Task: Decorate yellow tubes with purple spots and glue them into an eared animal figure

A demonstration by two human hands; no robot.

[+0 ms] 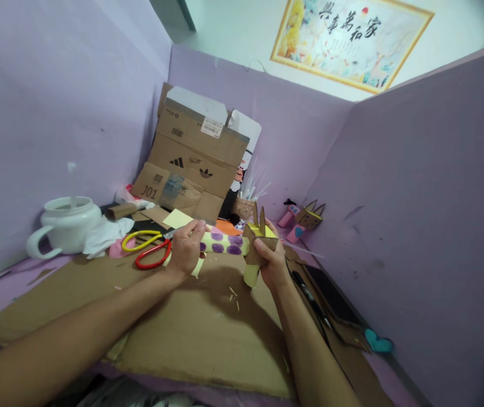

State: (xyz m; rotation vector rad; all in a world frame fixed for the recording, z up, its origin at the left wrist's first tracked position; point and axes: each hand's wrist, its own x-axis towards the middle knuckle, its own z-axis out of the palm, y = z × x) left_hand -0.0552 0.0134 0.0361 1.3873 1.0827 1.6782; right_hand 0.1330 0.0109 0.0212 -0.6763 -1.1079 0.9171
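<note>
A toy animal made of a yellow tube with purple spots (225, 243) and a cardboard box head with two upright ears is held up over a cardboard sheet (208, 333). My left hand (186, 249) is closed round the left end of the spotted tube. The box head (253, 254) sits in the grasp of my right hand (270, 257), whose thumb presses on its front. Below the head a short yellow tube (251, 275) points down. Thin yellow paper scraps (233, 294) lie on the sheet beneath.
Red-handled scissors (152, 259) and yellow-handled scissors (140, 239) lie left of my left hand. Further left stands a white pot (70, 220). An unfolded cardboard box (195, 155) leans behind. A pink toy animal (303, 220), a dark phone-like slab (332, 294) and a teal heart (378, 341) are right.
</note>
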